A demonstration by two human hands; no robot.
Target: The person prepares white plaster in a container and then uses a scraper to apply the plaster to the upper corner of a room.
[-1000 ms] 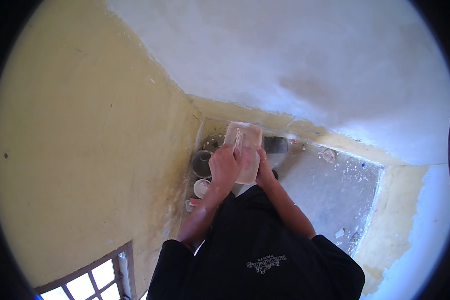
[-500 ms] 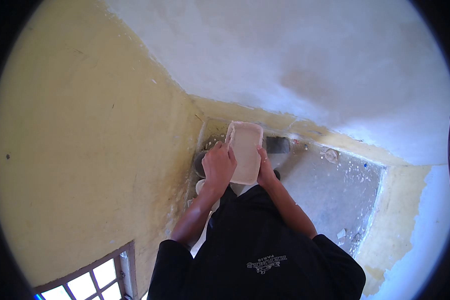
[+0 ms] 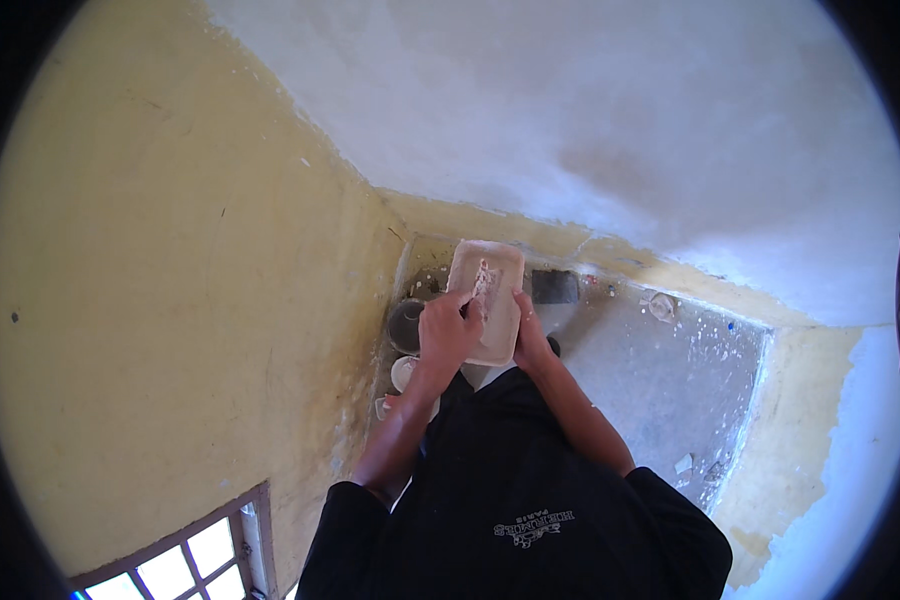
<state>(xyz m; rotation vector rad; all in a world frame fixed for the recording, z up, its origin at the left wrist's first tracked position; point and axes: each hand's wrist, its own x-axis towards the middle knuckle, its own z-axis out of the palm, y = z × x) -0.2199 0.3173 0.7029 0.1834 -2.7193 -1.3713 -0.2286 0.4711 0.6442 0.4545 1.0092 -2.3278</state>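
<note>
Single head-worn fisheye view, looking steeply down, close over the person's torso and floor (image 3: 650, 390)

The flat rectangular plaster board (image 3: 490, 300) was pale cream; the wall (image 3: 170, 300) was yellow, the shirt (image 3: 510, 500) black, the floor (image 3: 660, 380) speckled grey.

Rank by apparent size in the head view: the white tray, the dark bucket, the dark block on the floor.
1. white tray, held nearer the camera
2. dark bucket, partly hidden
3. dark block
</note>
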